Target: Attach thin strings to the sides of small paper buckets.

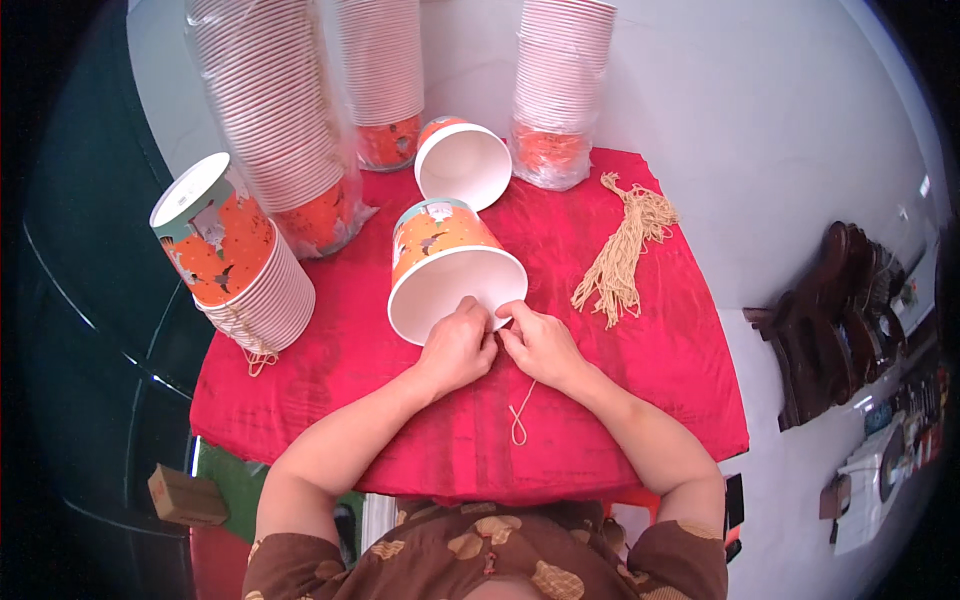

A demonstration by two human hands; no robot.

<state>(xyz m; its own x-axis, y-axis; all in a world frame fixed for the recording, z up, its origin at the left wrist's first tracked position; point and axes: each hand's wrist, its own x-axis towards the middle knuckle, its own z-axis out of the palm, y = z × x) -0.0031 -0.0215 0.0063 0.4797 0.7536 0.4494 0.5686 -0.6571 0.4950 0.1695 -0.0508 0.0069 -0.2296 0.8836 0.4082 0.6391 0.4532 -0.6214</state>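
Note:
An orange paper bucket (448,236) with printed figures lies tipped on its side, its white mouth facing me. My left hand (460,345) is closed at the lower rim, with fingertips just inside the mouth. Close beside it, my right hand (543,343) pinches at the same rim, its forefinger and thumb near the edge. A thin beige string (519,412) with a looped end hangs below my right hand onto the red cloth. The fingers hide the spot where string and rim meet.
A bundle of beige strings (630,245) lies at the right on the red-covered table (640,400). Behind the bucket lies another bucket (465,165). Tall stacks in plastic (265,100) (565,80) stand at the back; a stack with strings (255,280) stands at the left.

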